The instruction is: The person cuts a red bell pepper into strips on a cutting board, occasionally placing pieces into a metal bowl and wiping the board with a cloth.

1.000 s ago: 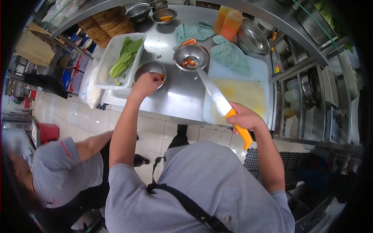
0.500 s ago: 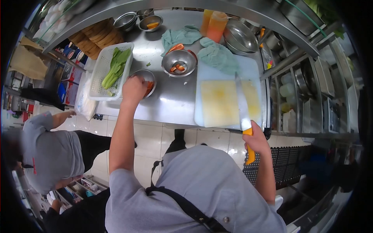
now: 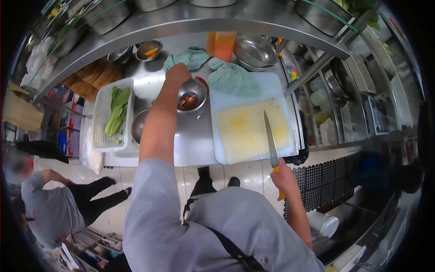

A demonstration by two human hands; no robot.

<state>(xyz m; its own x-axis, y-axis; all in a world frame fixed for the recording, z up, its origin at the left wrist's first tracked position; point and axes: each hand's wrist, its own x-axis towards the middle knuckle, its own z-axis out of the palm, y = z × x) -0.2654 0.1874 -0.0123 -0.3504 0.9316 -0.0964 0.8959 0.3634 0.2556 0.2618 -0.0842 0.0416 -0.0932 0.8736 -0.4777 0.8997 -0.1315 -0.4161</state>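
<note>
Steel-bladed, the knife (image 3: 271, 140) is clamped by the right hand (image 3: 284, 176) across the bench's (image 3: 192, 140) near edge; the bowl (image 3: 195, 92) could be tipped if brushed by the left hand (image 3: 177, 74), whose fingers cannot be made out.

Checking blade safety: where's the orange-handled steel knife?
In the head view, the orange-handled knife is right of centre, in the right hand, blade partly over the yellow rectangular board.

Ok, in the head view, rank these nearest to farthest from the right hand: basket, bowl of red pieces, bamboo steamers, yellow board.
From the right hand:
1. Yellow board: just ahead, slightly left.
2. Bowl of red pieces: farther ahead, left of the board.
3. Basket: well to the left, past the bowl.
4. Bamboo steamers: far left, behind the basket.
</note>
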